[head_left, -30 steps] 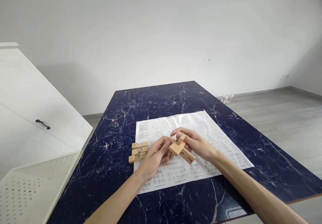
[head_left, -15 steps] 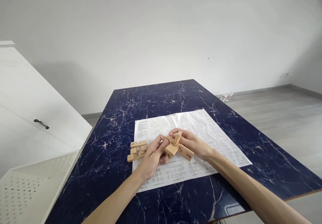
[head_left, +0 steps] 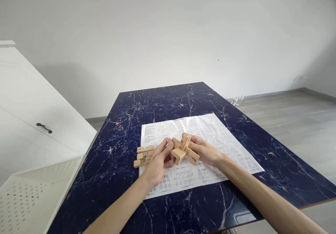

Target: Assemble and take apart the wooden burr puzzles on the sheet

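Several notched wooden puzzle pieces [head_left: 181, 152], crossed into one cluster, are held between my two hands above a printed sheet. My left hand [head_left: 160, 161] pinches the cluster's left side with thumb and fingers. On the other side, my right hand [head_left: 201, 149] has its fingers closed around the back and right of the same cluster. One piece bearing a dark mark sticks out toward the lower right. Left of my left hand, more notched wooden pieces [head_left: 141, 156] lie in a row, partly covered by that hand. My fingers hide the inner joints of the cluster.
The creased white instruction sheet [head_left: 168, 130] lies on a dark blue marbled table [head_left: 152, 104]. At the left stands a white cabinet [head_left: 31, 111] with a black handle, above a perforated white surface [head_left: 23, 195]. Clear bottles [head_left: 237, 100] show beyond the table's right edge.
The crossed pieces have turned slightly in my hands, and the block at the front now sits at a different angle. My right fingers have shifted a little. The loose pieces stay put.
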### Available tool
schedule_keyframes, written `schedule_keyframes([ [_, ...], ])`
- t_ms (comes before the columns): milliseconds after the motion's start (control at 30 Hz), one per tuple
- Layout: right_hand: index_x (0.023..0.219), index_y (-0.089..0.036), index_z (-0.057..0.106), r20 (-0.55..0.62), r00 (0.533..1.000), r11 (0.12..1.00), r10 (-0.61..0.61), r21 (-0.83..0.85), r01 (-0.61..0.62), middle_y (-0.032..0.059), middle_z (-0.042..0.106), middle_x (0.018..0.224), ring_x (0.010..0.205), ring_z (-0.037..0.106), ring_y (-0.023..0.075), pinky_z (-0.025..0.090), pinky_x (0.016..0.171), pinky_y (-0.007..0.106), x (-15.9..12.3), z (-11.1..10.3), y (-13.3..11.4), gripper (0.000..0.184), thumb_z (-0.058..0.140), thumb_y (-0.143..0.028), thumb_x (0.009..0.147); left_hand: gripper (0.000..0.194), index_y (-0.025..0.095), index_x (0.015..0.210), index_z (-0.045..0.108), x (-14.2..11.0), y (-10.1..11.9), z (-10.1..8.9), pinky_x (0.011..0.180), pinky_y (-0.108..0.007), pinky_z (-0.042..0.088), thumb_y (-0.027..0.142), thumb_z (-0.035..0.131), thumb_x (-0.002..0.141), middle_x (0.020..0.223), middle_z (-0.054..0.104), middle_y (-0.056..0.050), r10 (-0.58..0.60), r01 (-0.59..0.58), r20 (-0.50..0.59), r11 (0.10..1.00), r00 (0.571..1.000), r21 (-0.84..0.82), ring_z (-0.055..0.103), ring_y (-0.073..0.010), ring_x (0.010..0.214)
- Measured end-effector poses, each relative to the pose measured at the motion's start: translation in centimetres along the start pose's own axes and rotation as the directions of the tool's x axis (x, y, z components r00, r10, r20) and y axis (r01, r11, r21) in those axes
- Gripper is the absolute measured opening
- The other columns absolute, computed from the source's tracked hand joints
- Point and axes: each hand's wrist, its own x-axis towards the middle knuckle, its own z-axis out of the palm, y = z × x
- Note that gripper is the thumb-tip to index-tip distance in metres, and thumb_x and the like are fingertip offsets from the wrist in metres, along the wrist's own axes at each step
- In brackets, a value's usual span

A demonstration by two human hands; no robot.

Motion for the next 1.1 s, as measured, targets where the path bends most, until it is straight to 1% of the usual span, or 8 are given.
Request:
schedule_keyframes([
  [233,0.088,-0.023,0.057,-0.018,0.999,0.997,0.047,0.056,-0.046,-0.0057,0.043,0.068,0.057,0.029,0.0113,0.026,0.054,0.027,-0.19,0.09,-0.05,0.045,0.081,-0.062,0.087,0.045,0.018,0.085,0.055,0.17,0.03,-0.17,0.05,-0.019,0.023,0.056,0.079,0.091,0.066,0.043,0.006,0.0,-0.001,-0.017,1.0,1.0,-0.021,0.027,-0.0061,0.054],
  [433,0.094,-0.022,0.062,0.027,0.998,0.993,0.05,0.106,-0.053,-0.0085,0.039,0.06,0.049,0.02,0.008,0.02,0.048,0.025,-0.25,0.26,-0.29,0.035,0.074,-0.055,0.096,0.046,0.019,0.083,0.05,0.38,-0.04,-0.57,0.05,-0.019,0.022,0.052,0.083,0.089,0.066,0.04,0.008,-0.017,0.017,-0.002,0.995,1.0,-0.096,0.023,-0.0043,0.052],
  [567,0.098,-0.02,0.063,0.062,0.997,0.986,0.036,0.158,-0.046,-0.0088,0.044,0.059,0.045,0.02,0.0057,0.02,0.045,0.024,-0.2,0.27,-0.45,0.031,0.072,-0.05,0.098,0.047,0.018,0.084,0.054,0.42,-0.17,-0.57,0.05,-0.019,0.023,0.052,0.086,0.085,0.066,0.039,0.008,-0.027,0.023,-0.024,0.99,0.999,-0.137,0.023,-0.0041,0.051],
  [733,0.095,-0.019,0.061,0.038,0.999,0.983,0.027,0.183,-0.033,-0.0076,0.05,0.058,0.042,0.024,0.0048,0.022,0.044,0.023,-0.27,0.31,-0.64,0.03,0.072,-0.047,0.098,0.044,0.017,0.084,0.058,0.46,-0.14,-0.49,0.051,-0.02,0.025,0.051,0.086,0.086,0.065,0.041,0.007,-0.024,0.016,-0.057,0.991,0.998,-0.131,0.024,-0.0046,0.052],
  [833,0.09,-0.02,0.058,-0.002,1.0,0.977,0.016,0.211,-0.015,-0.0065,0.053,0.059,0.042,0.025,0.0047,0.023,0.044,0.023,-0.26,0.15,-0.59,0.029,0.072,-0.044,0.099,0.038,0.017,0.094,0.065,0.47,-0.01,-0.49,0.052,-0.021,0.025,0.051,0.082,0.09,0.069,0.042,0.006,-0.014,0.006,-0.075,0.994,0.997,-0.107,0.025,-0.0049,0.053],
  [967,0.09,-0.021,0.057,-0.115,0.993,0.976,0.007,0.219,0.019,-0.0062,0.052,0.059,0.044,0.028,0.0059,0.022,0.046,0.024,-0.2,-0.02,-0.58,0.028,0.074,-0.043,0.097,0.043,0.02,0.121,0.068,0.44,-0.03,-0.27,0.053,-0.023,0.028,0.056,0.071,0.097,0.076,0.046,0.003,0.07,-0.075,-0.144,0.997,0.987,-0.03,0.032,-0.0078,0.057],
  [1033,0.093,-0.021,0.058,-0.167,0.986,0.977,-0.001,0.211,0.036,-0.0061,0.051,0.059,0.045,0.029,0.0068,0.022,0.048,0.025,-0.19,0.01,-0.67,0.027,0.074,-0.043,0.097,0.048,0.022,0.128,0.065,0.3,-0.14,-0.1,0.057,-0.025,0.036,0.062,0.059,0.102,0.085,0.052,0.0,0.174,-0.165,-0.175,0.984,0.969,0.063,0.043,-0.0117,0.065],
  [1100,0.093,-0.021,0.059,-0.204,0.979,0.979,-0.01,0.198,0.051,-0.0058,0.051,0.059,0.046,0.029,0.0074,0.023,0.049,0.026,-0.2,0.06,-0.77,0.028,0.073,-0.044,0.097,0.051,0.025,0.132,0.064,0.04,-0.24,0.05,0.07,-0.03,0.046,0.065,0.047,0.106,0.098,0.059,-0.004,0.287,-0.246,-0.18,0.945,0.941,0.216,0.052,-0.0167,0.081],
])
